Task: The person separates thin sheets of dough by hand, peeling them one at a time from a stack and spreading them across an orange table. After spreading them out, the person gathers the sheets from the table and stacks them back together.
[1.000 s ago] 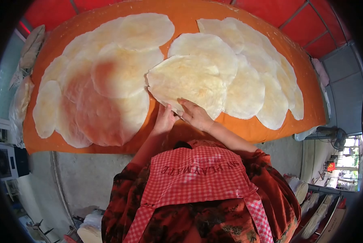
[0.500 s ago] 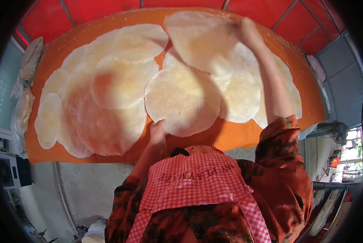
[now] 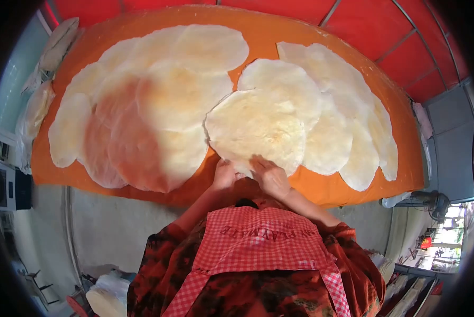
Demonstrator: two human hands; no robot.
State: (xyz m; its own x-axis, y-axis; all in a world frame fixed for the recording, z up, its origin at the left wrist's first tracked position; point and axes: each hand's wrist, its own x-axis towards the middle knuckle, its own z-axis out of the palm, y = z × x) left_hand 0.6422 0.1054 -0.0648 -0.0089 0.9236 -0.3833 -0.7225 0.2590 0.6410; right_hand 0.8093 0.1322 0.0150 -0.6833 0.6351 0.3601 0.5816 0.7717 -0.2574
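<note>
A large, thin, round flatbread (image 3: 255, 124) lies at the middle of the orange cloth (image 3: 221, 199), its near edge by my body. My left hand (image 3: 224, 174) pinches that near edge. Close beside it, to the right, my right hand (image 3: 270, 176) has its fingers closed on the same edge, and a small piece of the rim is lifted between the two hands. The fingertips are partly hidden. Under and behind this flatbread another pale flatbread (image 3: 284, 79) shows.
Overlapping flatbreads (image 3: 189, 100) cover the left side, and a second fan of flatbreads (image 3: 326, 142) spreads to the right. Red panels (image 3: 371, 31) border the far edge. Plastic-wrapped bundles (image 3: 39, 105) hang at the left, and a fan (image 3: 436, 203) stands at the right.
My right hand has come from the far right, where it held up a flatbread, down to the near edge beside my left hand. That flatbread now lies flat. The view has shifted slightly.
</note>
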